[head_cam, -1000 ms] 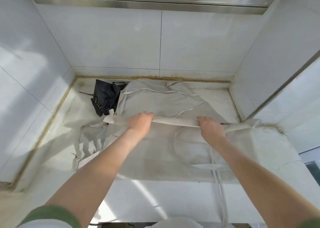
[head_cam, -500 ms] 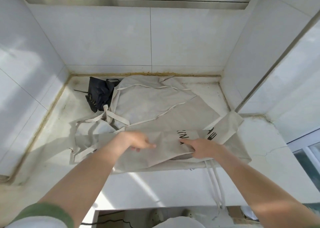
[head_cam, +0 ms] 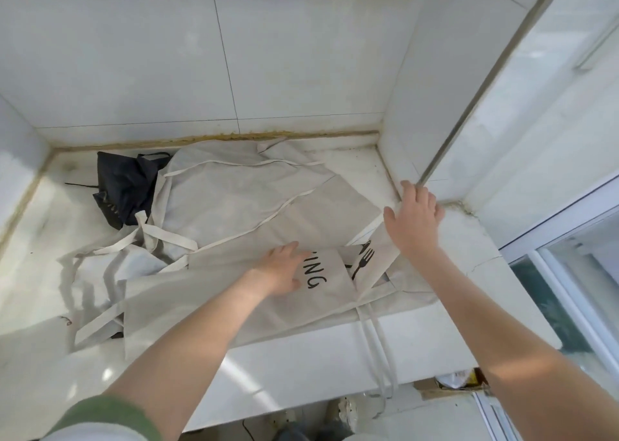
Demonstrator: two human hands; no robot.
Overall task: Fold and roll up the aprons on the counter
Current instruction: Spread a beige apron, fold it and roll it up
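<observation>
A beige apron (head_cam: 214,293) with black lettering and a fork print lies folded across the front of the white counter (head_cam: 301,370). My left hand (head_cam: 284,268) presses flat on its fold beside the letters, fingers straight. My right hand (head_cam: 415,219) lies with spread fingers over the raised right flap of the apron, by the wall corner. Whether it pinches the cloth is hidden under the palm. A second beige apron (head_cam: 234,199) is spread out behind the first. At the back left, a dark navy apron (head_cam: 124,186) sits crumpled.
Tiled walls close the counter at the left, back (head_cam: 201,72) and right, where a pillar (head_cam: 402,122) stands. Apron straps (head_cam: 378,346) hang over the front edge. A window (head_cam: 569,289) is at the right, and a cardboard box (head_cam: 449,385) sits below it.
The far edge of the apron was pulled toward me and folded over. My right hand then moved right to the flap by the wall, and my left hand slid right along the fold.
</observation>
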